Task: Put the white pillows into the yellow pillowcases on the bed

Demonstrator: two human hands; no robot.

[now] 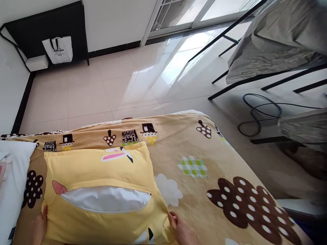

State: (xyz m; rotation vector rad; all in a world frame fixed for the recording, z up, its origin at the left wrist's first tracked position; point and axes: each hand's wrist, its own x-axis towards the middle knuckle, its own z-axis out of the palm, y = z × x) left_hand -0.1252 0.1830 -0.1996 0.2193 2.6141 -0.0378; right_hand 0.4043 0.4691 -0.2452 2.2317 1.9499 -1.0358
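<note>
A pillow in a yellow pillowcase (102, 170) lies on a tan patterned bedspread (204, 190). Through the case's open slit shows the white pillow (106, 199) inside. My left hand (39, 226) rests against the case's left edge, fingers together on the fabric. At the lower right corner of the case, my right hand (180, 228) pinches the yellow fabric. Both hands are partly cut off by the bottom of the frame.
A second white pillow (12, 183) lies at the left edge of the bed. Beyond the bed is a glossy tiled floor (122, 85) with a white tote bag (58, 50), a black cable (258, 115) and a black metal frame (230, 81) draped in grey cloth.
</note>
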